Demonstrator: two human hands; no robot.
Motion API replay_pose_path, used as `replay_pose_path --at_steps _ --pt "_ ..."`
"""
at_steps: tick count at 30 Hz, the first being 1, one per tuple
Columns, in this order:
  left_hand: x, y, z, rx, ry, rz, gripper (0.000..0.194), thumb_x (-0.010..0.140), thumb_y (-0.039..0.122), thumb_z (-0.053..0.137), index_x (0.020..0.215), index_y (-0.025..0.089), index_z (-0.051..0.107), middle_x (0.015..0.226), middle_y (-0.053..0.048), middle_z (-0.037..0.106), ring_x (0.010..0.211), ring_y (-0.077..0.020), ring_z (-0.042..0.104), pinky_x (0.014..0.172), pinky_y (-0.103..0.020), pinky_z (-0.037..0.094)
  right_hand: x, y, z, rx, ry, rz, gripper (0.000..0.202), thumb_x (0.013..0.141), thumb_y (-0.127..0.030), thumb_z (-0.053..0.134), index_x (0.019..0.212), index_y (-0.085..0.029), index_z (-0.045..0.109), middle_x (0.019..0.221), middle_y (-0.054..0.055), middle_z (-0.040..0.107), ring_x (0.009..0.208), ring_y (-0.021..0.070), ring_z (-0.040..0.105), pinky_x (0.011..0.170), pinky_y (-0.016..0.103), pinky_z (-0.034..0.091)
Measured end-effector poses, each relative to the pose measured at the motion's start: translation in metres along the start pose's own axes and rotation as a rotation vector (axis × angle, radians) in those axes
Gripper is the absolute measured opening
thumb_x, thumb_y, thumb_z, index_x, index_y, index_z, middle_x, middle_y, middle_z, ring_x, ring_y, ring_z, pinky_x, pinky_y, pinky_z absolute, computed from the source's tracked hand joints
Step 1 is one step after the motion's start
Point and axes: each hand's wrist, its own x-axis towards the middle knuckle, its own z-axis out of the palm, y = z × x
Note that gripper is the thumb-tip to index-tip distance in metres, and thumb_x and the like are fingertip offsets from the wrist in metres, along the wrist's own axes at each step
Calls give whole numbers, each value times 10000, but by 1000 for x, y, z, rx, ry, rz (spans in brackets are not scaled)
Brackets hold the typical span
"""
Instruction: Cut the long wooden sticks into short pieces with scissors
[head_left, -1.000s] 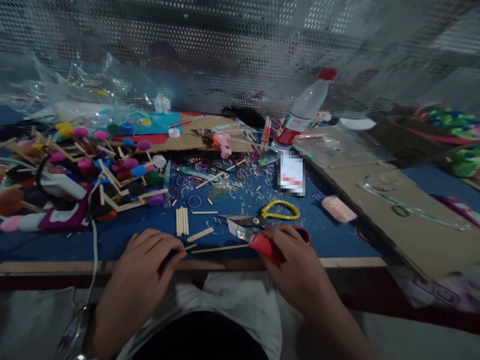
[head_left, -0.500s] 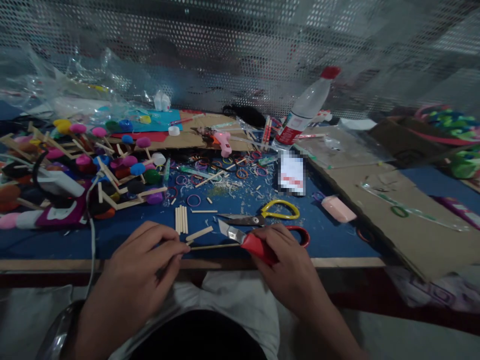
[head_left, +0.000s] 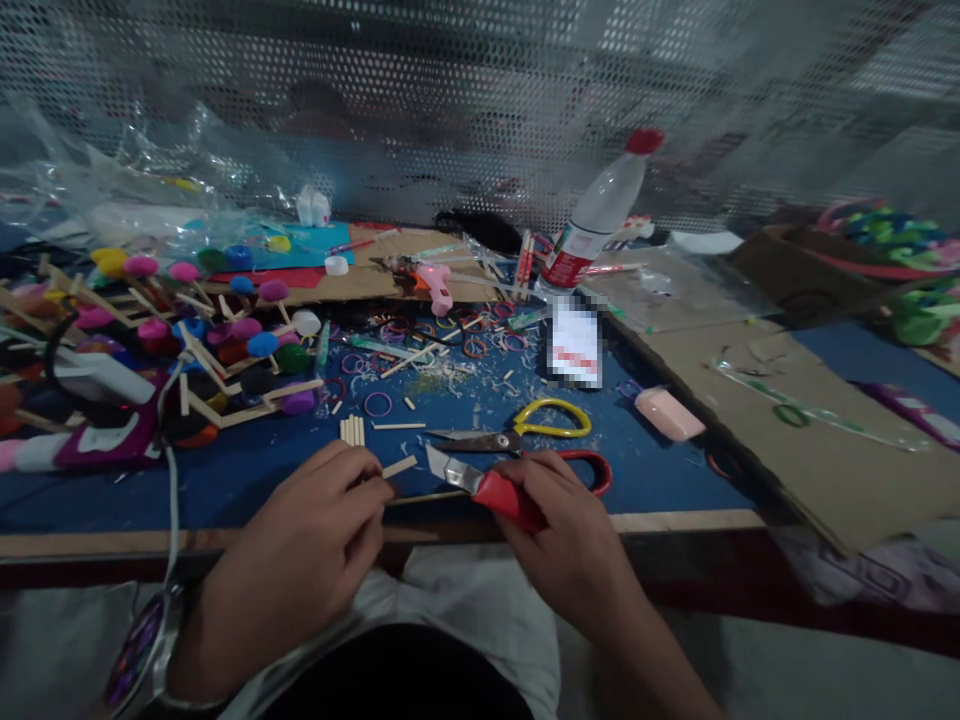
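My right hand [head_left: 566, 535] grips a red utility knife [head_left: 510, 498], its blade out and pointing left. Below the blade, a thin wooden stick [head_left: 431, 497] lies along the table's front edge. At its left end, my left hand [head_left: 311, 535] is closed in a pinch around the stick; the fingertips partly hide it. Beside those fingers lies a short flat wooden piece [head_left: 400, 466]. A row of short wooden sticks [head_left: 352, 431] is partly covered by my left hand, and another short stick [head_left: 400, 427] is to its right. Scissors [head_left: 506, 440] with yellow and red handles lie just behind the knife.
Sticks with coloured pompoms [head_left: 247, 345] pile up at the left, near a purple device [head_left: 124, 435] with a cable. A phone [head_left: 574, 343], a bottle [head_left: 600, 215], a pink glue gun [head_left: 436, 287] and rubber bands [head_left: 377, 404] are farther back. Cardboard [head_left: 787, 430] covers the right.
My left hand has moved slightly right and its fingers have curled in more, covering more of the short sticks. The right hand still holds the knife. The view has shifted slightly.
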Motion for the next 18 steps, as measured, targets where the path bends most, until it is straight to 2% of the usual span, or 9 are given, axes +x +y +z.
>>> replay_pose_path --at_steps 3,6,9,13,18 --pt "-1 1 -5 12 19 -13 193 870 76 488 882 173 655 951 -69 581 883 -205 534 738 -353 466 0 1 0 -3 0 -7 195 792 -62 546 913 -209 587 886 92 705 866 272 597 734 396 535" --pt "5 1 -2 -1 -59 -24 177 851 71 492 829 166 640 906 -66 586 861 -208 541 749 -369 474 2 0 -1 -8 2 -6 189 792 -73 535 913 -208 590 863 92 693 848 271 606 710 393 533" --pt "14 1 5 -31 -97 -27 160 857 79 489 859 162 626 918 -71 609 883 -218 563 795 -396 491 2 0 0 -12 11 -10 203 783 -77 531 921 -211 594 853 89 684 838 271 612 700 391 530" --pt "18 -2 10 -59 -84 -16 141 878 78 500 901 163 610 937 -65 637 899 -213 582 818 -397 498 2 0 0 -9 20 -12 203 786 -70 536 921 -211 592 858 88 684 831 265 610 704 383 530" --pt "12 -8 9 -71 -62 -18 134 903 87 536 886 173 637 947 -55 645 914 -204 585 830 -382 495 2 0 0 -7 8 6 179 800 -78 553 919 -206 592 856 88 686 837 268 611 704 383 531"
